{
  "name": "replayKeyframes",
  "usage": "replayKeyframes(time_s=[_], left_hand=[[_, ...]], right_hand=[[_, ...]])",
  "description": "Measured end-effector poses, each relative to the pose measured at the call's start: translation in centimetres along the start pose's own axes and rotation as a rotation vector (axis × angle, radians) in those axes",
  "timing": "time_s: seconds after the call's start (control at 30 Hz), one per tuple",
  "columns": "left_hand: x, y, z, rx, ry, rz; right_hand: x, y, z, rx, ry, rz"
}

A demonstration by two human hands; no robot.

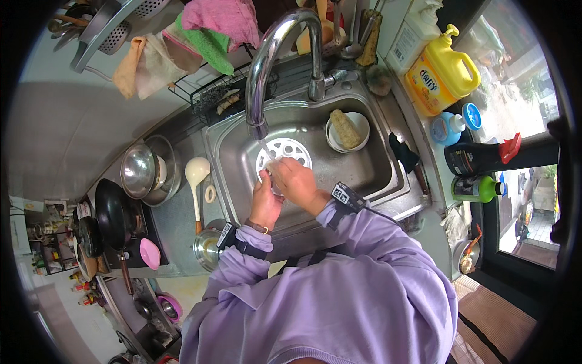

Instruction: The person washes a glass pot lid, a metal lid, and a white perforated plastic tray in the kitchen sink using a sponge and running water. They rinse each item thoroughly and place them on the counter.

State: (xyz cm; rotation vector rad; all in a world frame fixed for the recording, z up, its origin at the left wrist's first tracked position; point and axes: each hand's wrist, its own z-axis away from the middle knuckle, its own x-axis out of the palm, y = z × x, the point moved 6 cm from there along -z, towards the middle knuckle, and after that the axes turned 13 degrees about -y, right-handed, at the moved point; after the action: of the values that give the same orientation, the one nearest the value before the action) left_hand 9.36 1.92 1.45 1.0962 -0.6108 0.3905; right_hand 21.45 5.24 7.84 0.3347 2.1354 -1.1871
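Observation:
Both of my hands are over the stainless steel sink (363, 170), close together under the chrome faucet (258, 82). A thin stream of water (266, 149) runs down onto my fingers. My left hand (266, 200) is raised with its thumb up, around a small whitish item (275, 187) mostly hidden by the hands. My right hand (298, 182) presses its bent fingers on the same item; what it is cannot be made out. Just beyond the fingers, a white slotted round disc (303, 156) lies on the sink floor. Stacked white bowls (362, 123) hold a loofah (344, 129) at the right.
Left of the sink lie a cream ladle (197, 170), metal bowls (138, 170) and a black wok (111, 214). A metal pot (207, 250) stands near my left forearm. Bottles, including a yellow detergent jug (436, 75), line the right ledge. Cloths (218, 22) hang behind.

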Motion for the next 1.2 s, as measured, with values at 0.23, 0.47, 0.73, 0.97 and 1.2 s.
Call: replayKeyframes(time_s=[0.23,0.47,0.73,0.97,1.2], left_hand=[[-0.4,0.0,0.5,0.01,0.046,-0.047],[0.3,1.1,0.7,0.107,-0.01,-0.069],[0.7,0.8,0.5,-0.033,-0.055,-0.196],[-0.5,2.7,0.1,0.098,-0.002,-0.182],[-0.3,1.8,0.2,0.081,0.017,-0.149]], right_hand=[[0.5,0.9,0.6,0.233,-0.128,0.117],[-1.2,3.2,1.1,0.351,-0.009,0.124],[-2.2,1.7,-0.9,0.123,0.127,0.173],[-0.2,4.4,2.8,0.248,0.097,0.198],[-0.6,6.2,2.4,0.485,0.139,0.009]])
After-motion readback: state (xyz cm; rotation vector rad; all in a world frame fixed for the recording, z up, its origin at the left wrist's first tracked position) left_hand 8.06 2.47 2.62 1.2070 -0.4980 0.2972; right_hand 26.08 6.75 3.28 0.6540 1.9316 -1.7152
